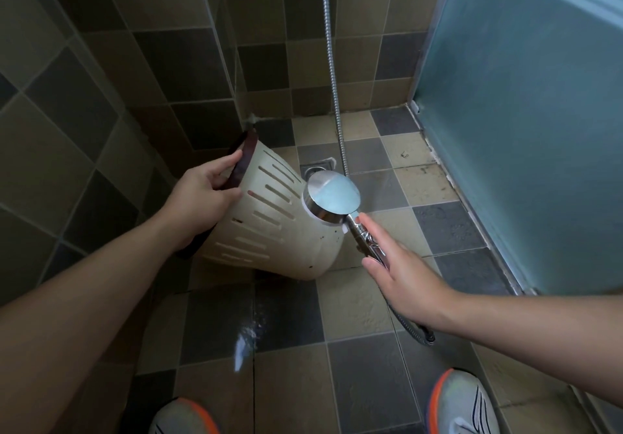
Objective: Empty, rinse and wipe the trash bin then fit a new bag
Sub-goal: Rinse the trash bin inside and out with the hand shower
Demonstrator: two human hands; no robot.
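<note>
A cream trash bin [269,228] with slotted sides and a dark brown rim is tipped over above the shower floor, its mouth facing left and its base toward the lower right. My left hand [202,194] grips the rim, thumb on the outer wall and fingers over the edge. My right hand [401,265] holds the chrome handle of a shower head [332,195], whose round face is turned against the bin's base. The bin's inside is hidden.
A metal hose [332,72] hangs down the tiled back wall and loops out below my right wrist. A floor drain [315,167] sits behind the bin. A frosted glass partition [526,123] closes the right side. The floor tiles are wet; my shoes show at the bottom.
</note>
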